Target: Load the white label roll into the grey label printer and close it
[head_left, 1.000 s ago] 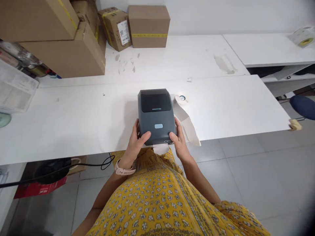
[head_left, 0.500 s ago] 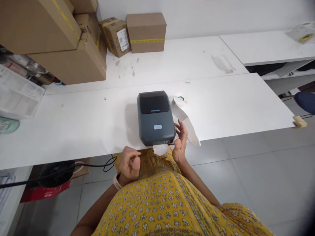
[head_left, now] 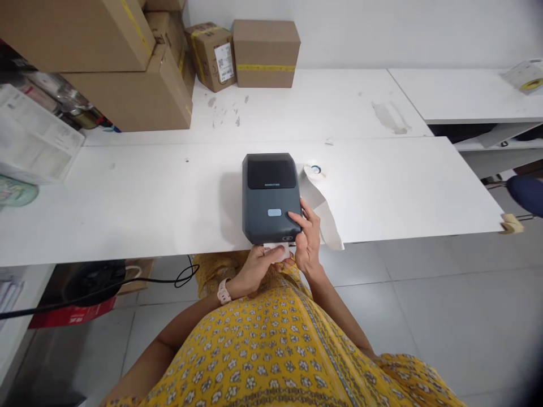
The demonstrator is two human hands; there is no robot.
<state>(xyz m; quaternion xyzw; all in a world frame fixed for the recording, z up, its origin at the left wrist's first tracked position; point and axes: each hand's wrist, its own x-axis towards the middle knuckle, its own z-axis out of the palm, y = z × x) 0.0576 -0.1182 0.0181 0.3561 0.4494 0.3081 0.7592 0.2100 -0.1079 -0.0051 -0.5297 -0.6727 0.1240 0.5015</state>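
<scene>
A dark grey label printer [head_left: 271, 198] sits at the front edge of the white table, with a black window on top and a pale button. A white label [head_left: 276, 252] sticks out of its front, over the table edge. My left hand [head_left: 257, 268] pinches this label between thumb and fingers. My right hand [head_left: 309, 234] rests at the printer's front right corner, fingers apart, one fingertip on the top cover near the button. Right of the printer lies a small label roll [head_left: 315, 170] with a strip of backing paper [head_left: 324, 215] trailing over the table edge.
Cardboard boxes [head_left: 127, 93] are stacked at the back left, and two smaller taped boxes stand by the wall. A clear plastic container [head_left: 38, 135] is at the far left. A black cable [head_left: 161, 281] hangs below the table. Another label roll [head_left: 528, 79] lies far right.
My left hand has moved right and up to the printer's front and taken hold of the label. My right hand's fingers have come onto the printer's corner. The camera view has shifted slightly.
</scene>
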